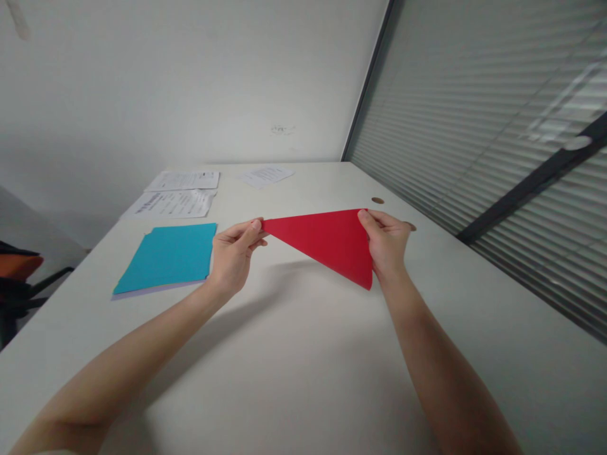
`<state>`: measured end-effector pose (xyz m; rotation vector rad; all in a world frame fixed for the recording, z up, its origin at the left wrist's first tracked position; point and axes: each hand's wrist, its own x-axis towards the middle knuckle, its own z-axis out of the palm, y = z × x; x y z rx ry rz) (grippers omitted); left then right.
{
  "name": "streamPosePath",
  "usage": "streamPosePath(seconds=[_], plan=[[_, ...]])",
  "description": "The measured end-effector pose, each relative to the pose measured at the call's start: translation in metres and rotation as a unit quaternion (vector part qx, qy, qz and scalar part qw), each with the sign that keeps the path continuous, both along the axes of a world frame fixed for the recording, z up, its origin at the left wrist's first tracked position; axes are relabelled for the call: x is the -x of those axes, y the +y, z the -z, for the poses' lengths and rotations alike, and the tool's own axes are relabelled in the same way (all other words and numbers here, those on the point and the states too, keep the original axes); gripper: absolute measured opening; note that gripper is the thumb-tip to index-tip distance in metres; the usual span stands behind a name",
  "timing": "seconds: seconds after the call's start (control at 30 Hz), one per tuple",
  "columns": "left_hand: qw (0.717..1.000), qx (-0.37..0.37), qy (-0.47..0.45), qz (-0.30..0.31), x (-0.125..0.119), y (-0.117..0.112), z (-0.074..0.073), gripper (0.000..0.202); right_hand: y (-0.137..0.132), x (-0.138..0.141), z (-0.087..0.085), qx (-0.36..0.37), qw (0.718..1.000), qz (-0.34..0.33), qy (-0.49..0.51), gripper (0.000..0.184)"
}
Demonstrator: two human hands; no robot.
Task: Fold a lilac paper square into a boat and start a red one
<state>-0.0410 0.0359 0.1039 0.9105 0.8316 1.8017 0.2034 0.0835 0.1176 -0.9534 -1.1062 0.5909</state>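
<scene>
A red paper folded into a triangle (329,240) is held up above the white table (303,354). My left hand (234,253) pinches its left tip between thumb and fingers. My right hand (386,243) grips the right corner, thumb on top at the upper edge. The triangle's lowest point hangs down beside my right wrist, clear of the table.
A stack of blue paper (168,256) lies on the table to the left of my left hand. Printed white sheets (173,202) and another sheet (265,175) lie further back near the wall. Window blinds (497,126) run along the right side. An orange chair (16,272) stands at far left.
</scene>
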Motion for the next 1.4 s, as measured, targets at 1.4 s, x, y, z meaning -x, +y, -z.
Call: streamPosePath(seconds=[1.4], plan=[[0.994,-0.029,0.077,-0.071,-0.0008,-0.0057,-0.0002,0.018,0.0073,-0.0029,0.0047,0.037,0.991,-0.106,0.074,0.027]])
